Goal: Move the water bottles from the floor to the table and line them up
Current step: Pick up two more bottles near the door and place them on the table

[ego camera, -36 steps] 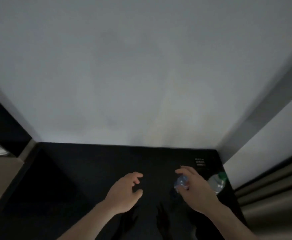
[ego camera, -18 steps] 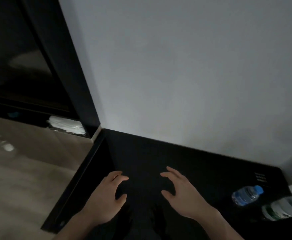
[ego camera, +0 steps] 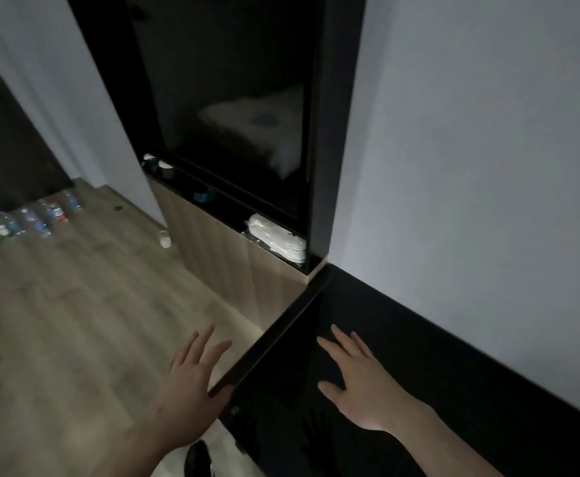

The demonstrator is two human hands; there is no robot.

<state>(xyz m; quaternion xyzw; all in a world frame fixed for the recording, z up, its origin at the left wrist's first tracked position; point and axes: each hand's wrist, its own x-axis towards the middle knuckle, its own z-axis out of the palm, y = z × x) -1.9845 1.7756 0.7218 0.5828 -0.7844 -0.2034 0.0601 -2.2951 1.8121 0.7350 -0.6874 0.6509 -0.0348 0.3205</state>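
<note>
A: Item one, the table (ego camera: 436, 356)?
B: Black, flat, matt top with a straight hard edge, set against a smooth pale wall (ego camera: 488, 149). The part in view carried no bottle.

A: Hands?
B: Left hand (ego camera: 192, 383), bare, fingers spread and slack, gripping nothing; it hung over the floor just beside the table's corner. Right hand (ego camera: 357, 376), bare, palm down, fingers splayed, likewise holding nothing, over the dark top. Whether it touched the surface could not be told.

A: The water bottles (ego camera: 33, 216)?
B: A loose row of small clear plastic bottles with blue labels, one label red, far off at the upper left on the floor, against a dark wall panel. Blurred; no count entered. Well apart from both hands.

A: Floor?
B: Wood-grain planks (ego camera: 58, 321), pale brown, matt.

A: Other fittings?
B: A tall black cabinet (ego camera: 333, 132) with a glossy dark front, standing between the bottles and the table, on a light wood base (ego camera: 219, 256). On its open shelf lay a white crinkled bundle in clear wrap (ego camera: 278, 241), a teal object, and a small dark cup further back. A small white object (ego camera: 165, 241) sat on the floor at the base's corner. A dark shoe tip (ego camera: 197, 459) showed at the bottom edge.
</note>
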